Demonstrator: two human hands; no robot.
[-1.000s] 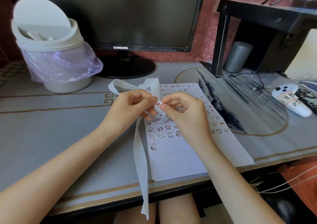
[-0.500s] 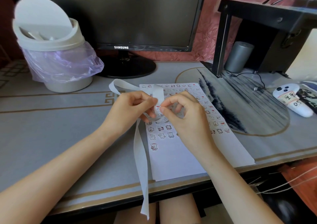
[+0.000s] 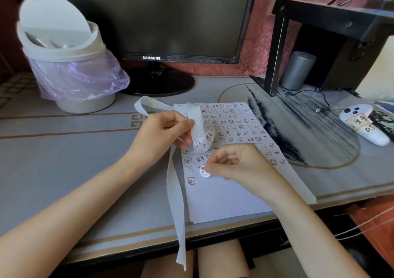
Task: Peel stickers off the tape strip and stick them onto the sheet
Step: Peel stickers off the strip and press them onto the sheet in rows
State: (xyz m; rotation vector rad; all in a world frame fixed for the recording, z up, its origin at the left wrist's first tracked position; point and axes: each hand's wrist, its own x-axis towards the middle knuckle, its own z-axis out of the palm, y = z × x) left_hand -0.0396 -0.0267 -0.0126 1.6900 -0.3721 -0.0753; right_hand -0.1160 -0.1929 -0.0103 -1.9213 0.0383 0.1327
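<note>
The sheet [image 3: 223,199] is mostly filled; the right hand [image 3: 238,167] is pinching a sticker [image 3: 204,172] onto it, the left hand [image 3: 162,135] is gripping the strip [image 3: 197,120], still carrying stickers.

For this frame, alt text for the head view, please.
The right hand presses a round sticker onto the white sheet, below rows already stuck. The left hand holds the curled tape strip above it.
</note>
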